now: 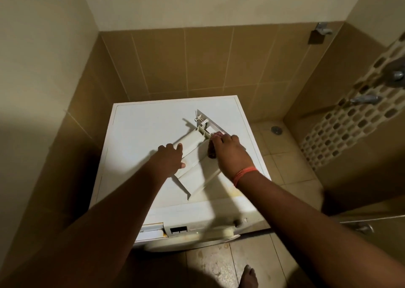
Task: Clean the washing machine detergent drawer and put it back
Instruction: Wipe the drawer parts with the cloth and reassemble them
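The white detergent drawer point(195, 167) lies upside down and slantwise on top of the white washing machine point(142, 125), its front panel toward the far right. My left hand point(169, 158) presses flat on the drawer's left side, fingers spread over its edge. My right hand point(230, 152) is closed around a dark reddish-brown cloth or scrubber point(212, 149) and holds it against the drawer near the front panel. Much of the cloth is hidden under my fingers. The drawer's empty slot point(153, 229) shows at the machine's front left.
The machine stands in a tiled corner, with walls close on the left and behind. Taps point(365, 99) stick out of the mosaic wall at the right, and a floor drain point(276, 129) lies beyond the machine. My bare foot point(248, 275) is on the floor tiles below.
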